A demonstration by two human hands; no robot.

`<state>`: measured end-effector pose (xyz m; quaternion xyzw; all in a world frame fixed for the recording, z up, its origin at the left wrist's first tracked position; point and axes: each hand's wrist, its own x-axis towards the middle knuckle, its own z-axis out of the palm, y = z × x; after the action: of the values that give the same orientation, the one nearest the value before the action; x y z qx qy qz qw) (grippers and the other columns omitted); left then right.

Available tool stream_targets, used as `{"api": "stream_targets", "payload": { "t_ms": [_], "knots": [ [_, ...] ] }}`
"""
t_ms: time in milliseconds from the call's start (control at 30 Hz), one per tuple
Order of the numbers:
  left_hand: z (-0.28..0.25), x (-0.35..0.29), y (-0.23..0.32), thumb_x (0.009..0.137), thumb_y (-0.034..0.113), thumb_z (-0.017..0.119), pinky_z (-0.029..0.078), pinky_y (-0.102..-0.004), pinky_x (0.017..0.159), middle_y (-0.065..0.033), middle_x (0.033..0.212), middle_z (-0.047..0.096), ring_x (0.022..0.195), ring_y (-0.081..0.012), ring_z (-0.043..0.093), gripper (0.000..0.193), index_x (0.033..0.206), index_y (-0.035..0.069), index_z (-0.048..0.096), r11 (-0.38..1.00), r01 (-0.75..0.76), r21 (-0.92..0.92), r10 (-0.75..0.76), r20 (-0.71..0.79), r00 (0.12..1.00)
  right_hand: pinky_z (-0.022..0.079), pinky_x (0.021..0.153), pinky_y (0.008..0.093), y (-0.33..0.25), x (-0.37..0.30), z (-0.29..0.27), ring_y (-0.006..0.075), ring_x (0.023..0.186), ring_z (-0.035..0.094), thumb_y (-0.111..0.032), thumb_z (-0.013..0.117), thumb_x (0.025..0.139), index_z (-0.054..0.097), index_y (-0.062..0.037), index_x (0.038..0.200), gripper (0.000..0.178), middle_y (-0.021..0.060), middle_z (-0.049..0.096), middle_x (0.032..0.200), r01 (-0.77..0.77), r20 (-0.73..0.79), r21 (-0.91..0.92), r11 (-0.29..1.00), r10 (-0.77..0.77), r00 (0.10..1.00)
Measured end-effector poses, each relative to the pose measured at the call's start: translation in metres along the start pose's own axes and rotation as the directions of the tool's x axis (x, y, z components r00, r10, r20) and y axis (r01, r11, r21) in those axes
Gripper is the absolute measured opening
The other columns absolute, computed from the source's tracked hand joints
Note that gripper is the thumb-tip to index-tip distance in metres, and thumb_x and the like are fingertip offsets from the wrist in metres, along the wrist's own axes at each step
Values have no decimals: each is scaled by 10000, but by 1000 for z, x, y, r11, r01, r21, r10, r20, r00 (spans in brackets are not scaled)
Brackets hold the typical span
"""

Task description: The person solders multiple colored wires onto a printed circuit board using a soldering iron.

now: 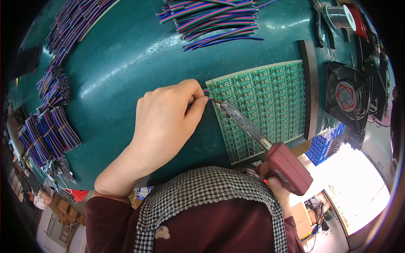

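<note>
My left hand (166,116) is closed, pinching a short bundle of thin coloured wires (206,91) between thumb and forefinger. The wire ends meet the upper left corner of a green circuit board panel (268,103), which carries many rows of small parts. My right hand (276,188) is wrapped round the handle of a dark red soldering gun (289,168). Its long metal barrel slants up and left, with the thin tip at the wire ends beside my left fingertips. My fingers partly hide the wires, and the exact joint is too small to make out.
A dark bar (311,90) lies along the panel's right edge, with a black fan (348,96) beyond it. A solder spool (338,17) stands at far right. Loose wires (217,19) lie at the back, and tied wire bundles (49,135) at left. A blue basket (322,145) sits right.
</note>
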<state>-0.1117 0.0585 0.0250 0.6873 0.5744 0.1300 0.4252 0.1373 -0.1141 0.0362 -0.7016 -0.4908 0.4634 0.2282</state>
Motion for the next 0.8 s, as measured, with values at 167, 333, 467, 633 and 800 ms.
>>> {"api": "stream_targets", "payload": {
  "t_ms": [167,333,467,633,800],
  "knots": [
    [0,0,-1,842,74,650,454,-306,547,-123,656,630,564,-217,613,90,830,-6,611,999,-9,37,9,-6,1000,519,777,360,2,-4,0,303,933,668,-136,768,612,680,-50,1094,498,142,662,1126,-56,-43,103,993,61,997],
    [1,-1,-2,844,78,648,454,-310,547,-123,660,633,566,-222,615,90,829,-4,613,999,-12,45,13,-6,1000,521,733,355,-1,-1,0,287,887,669,-166,770,629,656,-33,1133,534,138,674,1088,-7,-37,60,998,9,999],
    [1,-1,1,851,84,641,449,-321,540,-124,661,635,554,-243,608,96,837,-2,600,998,0,61,-1,6,1000,506,696,326,-12,3,-3,196,788,636,-270,790,694,586,28,1204,625,114,664,1073,-171,74,539,825,156,985],
    [-4,-4,15,852,116,650,457,-363,553,-102,674,594,595,-290,583,110,887,28,594,939,-91,333,104,-20,994,478,625,285,-22,9,2,159,686,572,-376,747,787,519,54,1239,664,133,628,1061,12,-59,632,775,33,998],
    [-7,36,21,822,113,654,474,-397,647,-106,802,569,768,-297,589,127,917,57,592,772,-345,534,448,-71,891,343,518,243,-20,14,7,121,544,497,-570,613,843,538,60,1043,665,100,561,909,220,-435,490,843,18,900]
  ]
}}
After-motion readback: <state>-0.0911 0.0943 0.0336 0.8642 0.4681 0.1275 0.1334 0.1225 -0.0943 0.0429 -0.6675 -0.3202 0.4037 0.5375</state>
